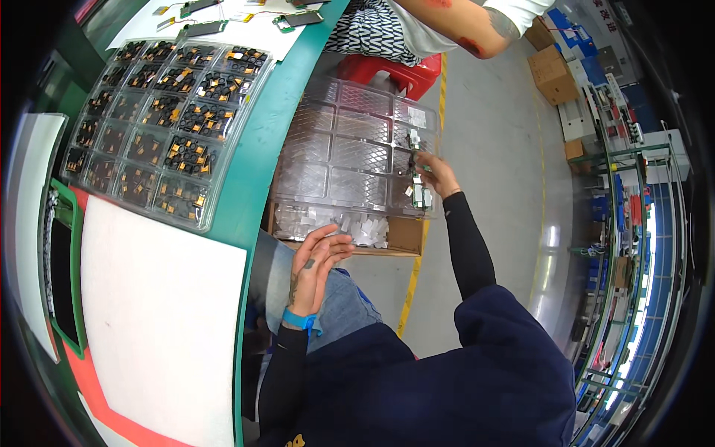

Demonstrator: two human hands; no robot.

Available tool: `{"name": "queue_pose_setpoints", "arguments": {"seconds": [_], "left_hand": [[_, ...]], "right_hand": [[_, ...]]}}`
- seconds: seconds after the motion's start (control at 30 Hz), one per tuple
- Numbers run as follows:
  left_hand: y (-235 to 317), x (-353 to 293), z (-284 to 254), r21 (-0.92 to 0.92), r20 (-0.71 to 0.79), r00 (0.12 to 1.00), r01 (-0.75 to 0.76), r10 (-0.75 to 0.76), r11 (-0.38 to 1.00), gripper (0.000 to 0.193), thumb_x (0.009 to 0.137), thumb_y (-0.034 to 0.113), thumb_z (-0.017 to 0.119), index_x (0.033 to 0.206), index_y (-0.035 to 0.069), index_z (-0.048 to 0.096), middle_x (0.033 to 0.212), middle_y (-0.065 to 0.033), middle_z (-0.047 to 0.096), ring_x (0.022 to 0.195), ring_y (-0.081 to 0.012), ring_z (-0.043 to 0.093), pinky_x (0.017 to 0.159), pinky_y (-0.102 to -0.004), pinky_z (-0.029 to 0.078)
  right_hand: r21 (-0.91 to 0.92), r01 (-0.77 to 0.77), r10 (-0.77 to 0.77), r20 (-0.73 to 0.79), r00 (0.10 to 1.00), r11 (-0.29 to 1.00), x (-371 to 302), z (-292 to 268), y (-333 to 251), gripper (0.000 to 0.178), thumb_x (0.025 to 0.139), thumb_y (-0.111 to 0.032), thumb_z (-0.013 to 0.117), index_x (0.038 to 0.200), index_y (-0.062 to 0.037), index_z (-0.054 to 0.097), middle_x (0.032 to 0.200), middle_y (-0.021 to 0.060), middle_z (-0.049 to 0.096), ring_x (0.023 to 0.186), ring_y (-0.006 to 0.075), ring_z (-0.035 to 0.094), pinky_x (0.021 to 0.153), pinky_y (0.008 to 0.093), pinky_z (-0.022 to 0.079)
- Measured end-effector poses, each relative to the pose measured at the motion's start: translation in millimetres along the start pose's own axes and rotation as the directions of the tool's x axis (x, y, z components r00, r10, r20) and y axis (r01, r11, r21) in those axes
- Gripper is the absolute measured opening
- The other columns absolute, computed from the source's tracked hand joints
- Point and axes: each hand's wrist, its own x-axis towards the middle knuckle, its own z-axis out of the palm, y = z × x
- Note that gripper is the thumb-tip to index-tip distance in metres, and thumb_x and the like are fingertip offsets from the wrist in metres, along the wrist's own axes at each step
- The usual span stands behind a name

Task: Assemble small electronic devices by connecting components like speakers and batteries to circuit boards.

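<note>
My right hand (441, 177) reaches to the right edge of a clear plastic compartment tray (361, 153). Its fingers are closed around a small green circuit board, partly hidden by them. More small boards with white pieces (421, 197) lie in a row along that edge. My left hand (319, 264), with a blue strap (299, 319) at the wrist, is held above my lap near the tray's front. Its fingers are stretched out and nothing shows in them. Under the tray, an open cardboard box (406, 237) contains many small whitish pieces (369, 229).
On the green-edged table at left, another clear tray (212, 195) holds small black-and-orange parts, beside a white sheet (160, 313). Several wired boards (205, 29) lie farther back. A person's arm (462, 22) and a red stool (413, 74) are ahead; shelves (611, 246) line the right.
</note>
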Motion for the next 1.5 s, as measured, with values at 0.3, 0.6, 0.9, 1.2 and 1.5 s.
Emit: {"name": "queue_pose_setpoints", "arguments": {"seconds": [0.3,0.6,0.9,1.2,1.5], "left_hand": [[-7.2,7.6,7.5,0.01,0.017,0.999,0.031,-0.031,0.999,0.037,0.106,0.013,0.047,0.14,-0.004,0.049,0.124,-0.0221,0.065,0.109,-0.0276,0.067,0.1,-0.0361,0.053],[-5.9,9.9,8.7,0.026,0.021,0.999,0.031,-0.032,0.999,0.037,0.107,0.015,0.049,0.139,-0.003,0.05,0.124,-0.0205,0.065,0.11,-0.0265,0.067,0.101,-0.0355,0.053],[-20.5,9.8,3.6,0.143,-0.058,0.998,-0.003,0.011,0.99,0.035,0.106,0.014,0.055,0.136,-0.004,0.054,0.124,-0.0174,0.067,0.11,-0.0224,0.067,0.101,-0.0322,0.052],[-23.8,7.7,2.5,0.268,0.03,0.996,-0.084,0.079,0.96,0.031,0.104,0.009,0.058,0.132,-0.005,0.057,0.121,-0.0117,0.068,0.104,-0.0109,0.063,0.093,-0.0219,0.049],[-24.1,6.3,-9.5,0.394,0.064,0.998,-0.027,0.002,0.918,0.029,0.104,0.007,0.057,0.13,-0.007,0.059,0.116,-0.0095,0.069,0.097,-0.0095,0.063,0.091,-0.0205,0.048]], "right_hand": [[-0.327,0.018,-0.01,0.026,1.0,0.945,-6.7,10.1,-6.0,0.024,0.091,-0.027,0.073,0.099,-0.0038,0.072,0.084,0.0036,0.069,0.062,0.0121,0.062,0.053,0.0248,0.047],[-0.654,0.07,-0.048,0.051,0.998,0.753,26.6,27.5,3.6,0.02,0.09,-0.023,0.077,0.093,-0.0046,0.068,0.08,0.0026,0.065,0.059,0.0091,0.058,0.051,0.0232,0.045],[0.083,0.056,-0.075,0.237,0.969,0.995,-138.2,60.3,-31.4,0.013,0.095,-0.01,0.072,0.103,-0.0004,0.069,0.084,0.0066,0.068,0.072,0.0134,0.068,0.066,0.0216,0.056],[0.206,0.042,-0.122,0.393,0.911,0.978,-264.8,105.6,0.0,0.013,0.098,-0.007,0.068,0.109,0.0017,0.066,0.089,0.0104,0.071,0.076,0.0161,0.071,0.071,0.0236,0.058],[0.176,0.009,-0.076,0.376,0.924,0.984,-273.0,108.3,4.2,0.017,0.1,-0.009,0.068,0.111,0.0035,0.065,0.09,0.0102,0.071,0.075,0.0159,0.071,0.072,0.024,0.06]]}}
